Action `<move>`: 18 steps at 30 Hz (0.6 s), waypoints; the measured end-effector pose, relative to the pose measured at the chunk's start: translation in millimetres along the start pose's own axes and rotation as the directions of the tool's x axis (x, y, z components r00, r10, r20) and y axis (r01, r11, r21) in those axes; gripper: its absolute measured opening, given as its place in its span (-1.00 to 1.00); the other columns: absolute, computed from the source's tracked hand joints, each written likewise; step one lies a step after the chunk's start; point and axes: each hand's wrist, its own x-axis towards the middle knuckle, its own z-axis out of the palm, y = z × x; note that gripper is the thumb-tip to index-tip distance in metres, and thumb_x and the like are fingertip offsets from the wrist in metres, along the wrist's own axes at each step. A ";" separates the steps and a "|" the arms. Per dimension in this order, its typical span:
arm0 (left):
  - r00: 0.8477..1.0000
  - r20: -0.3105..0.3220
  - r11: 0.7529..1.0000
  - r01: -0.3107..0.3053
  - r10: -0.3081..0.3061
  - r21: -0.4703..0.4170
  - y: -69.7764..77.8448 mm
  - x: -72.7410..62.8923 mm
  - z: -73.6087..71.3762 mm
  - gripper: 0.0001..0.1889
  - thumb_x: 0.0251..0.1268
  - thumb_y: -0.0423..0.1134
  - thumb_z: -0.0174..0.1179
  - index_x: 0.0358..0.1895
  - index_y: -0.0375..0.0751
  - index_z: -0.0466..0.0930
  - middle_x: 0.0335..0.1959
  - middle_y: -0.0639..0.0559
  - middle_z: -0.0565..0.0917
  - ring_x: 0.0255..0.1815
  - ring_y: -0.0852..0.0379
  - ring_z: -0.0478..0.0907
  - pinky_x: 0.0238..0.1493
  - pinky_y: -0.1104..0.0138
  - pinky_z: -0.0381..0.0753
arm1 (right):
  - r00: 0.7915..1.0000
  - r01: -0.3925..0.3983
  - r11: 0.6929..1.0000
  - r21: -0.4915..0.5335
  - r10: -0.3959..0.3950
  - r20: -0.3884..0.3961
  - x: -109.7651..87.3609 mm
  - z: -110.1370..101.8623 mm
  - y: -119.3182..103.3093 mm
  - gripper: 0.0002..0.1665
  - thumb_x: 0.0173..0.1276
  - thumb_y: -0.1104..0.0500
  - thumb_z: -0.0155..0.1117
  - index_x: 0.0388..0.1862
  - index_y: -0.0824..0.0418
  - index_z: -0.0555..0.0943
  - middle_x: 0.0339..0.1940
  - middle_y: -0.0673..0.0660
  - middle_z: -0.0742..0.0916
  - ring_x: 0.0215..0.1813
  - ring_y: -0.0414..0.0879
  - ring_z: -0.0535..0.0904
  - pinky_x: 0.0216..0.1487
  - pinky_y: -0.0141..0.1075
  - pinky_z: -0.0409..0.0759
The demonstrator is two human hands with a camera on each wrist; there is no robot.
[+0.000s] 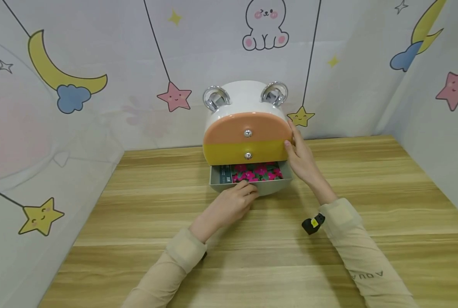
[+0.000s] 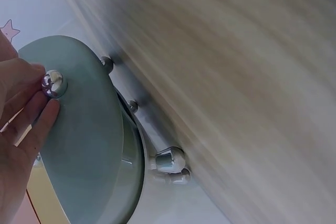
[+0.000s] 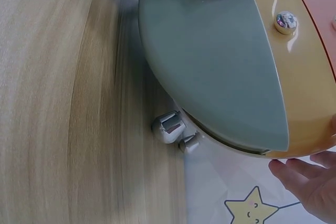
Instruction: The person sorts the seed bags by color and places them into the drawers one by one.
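A small white drawer cabinet with two chrome ring ears stands at the back of the table. Its orange top drawer and yellow middle drawer are closed, each with a silver knob. The grey-green bottom drawer is pulled partway out; inside lies something printed with pink flowers. My left hand pinches that drawer's silver knob between thumb and fingers. Against the cabinet's right side my right hand rests, fingers extended along the side and thumb near the front edge.
Chrome feet hold the cabinet off the wood-grain table. A cloth backdrop with stars and moons rises behind and at both sides. A black strap piece with a yellow mark shows beside the right cuff.
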 end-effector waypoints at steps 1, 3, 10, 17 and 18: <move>1.000 -0.001 1.000 0.003 -0.003 -0.002 -0.4 0.4 0.0 -0.75 0.26 -0.33 0.23 -0.01 -0.23 0.68 0.01 0.03 0.64 0.05 0.15 0.50 0.03 0.46 0.60 | 1.000 -0.001 1.000 0.001 0.001 0.000 -0.3 0.0 -0.3 -0.30 0.57 0.12 -0.20 0.59 -0.11 -0.14 0.59 0.15 0.11 0.48 0.31 0.21 0.41 0.20 0.27; 1.000 -0.003 1.000 0.005 -0.005 -0.003 -1.2 1.2 0.3 -0.75 0.25 -0.34 0.23 -0.01 -0.24 0.68 0.01 0.03 0.64 0.05 0.14 0.50 0.02 0.47 0.60 | 1.000 -0.005 1.000 0.001 0.005 0.000 -1.3 -0.3 -1.4 -0.30 0.57 0.12 -0.21 0.58 -0.13 -0.15 0.59 0.16 0.12 0.48 0.32 0.21 0.40 0.21 0.27; 1.000 -0.015 1.000 0.024 -0.024 -0.002 -5.4 5.6 4.6 -0.75 0.22 -0.34 0.27 -0.03 -0.25 0.69 0.00 0.04 0.64 0.03 0.15 0.51 -0.01 0.48 0.61 | 1.000 -0.009 1.000 0.004 0.009 -0.008 -2.2 -0.8 -2.3 -0.30 0.57 0.10 -0.19 0.57 -0.24 -0.14 0.57 0.20 0.16 0.47 0.34 0.22 0.37 0.25 0.29; 0.998 -0.043 0.999 0.050 -0.051 -0.012 -10.1 9.1 8.5 -0.76 0.21 -0.36 0.27 -0.05 -0.25 0.70 -0.01 0.03 0.64 0.03 0.14 0.51 -0.03 0.46 0.63 | 1.000 -0.021 1.000 0.004 0.021 -0.014 -1.8 -0.4 -1.0 -0.31 0.57 0.06 -0.18 0.56 -0.28 -0.12 0.56 0.19 0.19 0.47 0.32 0.22 0.36 0.24 0.31; 0.998 -0.043 0.999 0.053 -0.054 -0.013 -10.7 9.4 8.8 -0.76 0.22 -0.36 0.26 -0.05 -0.25 0.70 0.00 0.03 0.64 0.04 0.13 0.51 -0.04 0.47 0.63 | 1.000 -0.021 1.000 0.004 0.021 -0.014 -1.8 -0.4 -0.9 -0.31 0.57 0.06 -0.18 0.56 -0.26 -0.12 0.56 0.19 0.19 0.47 0.32 0.23 0.35 0.25 0.31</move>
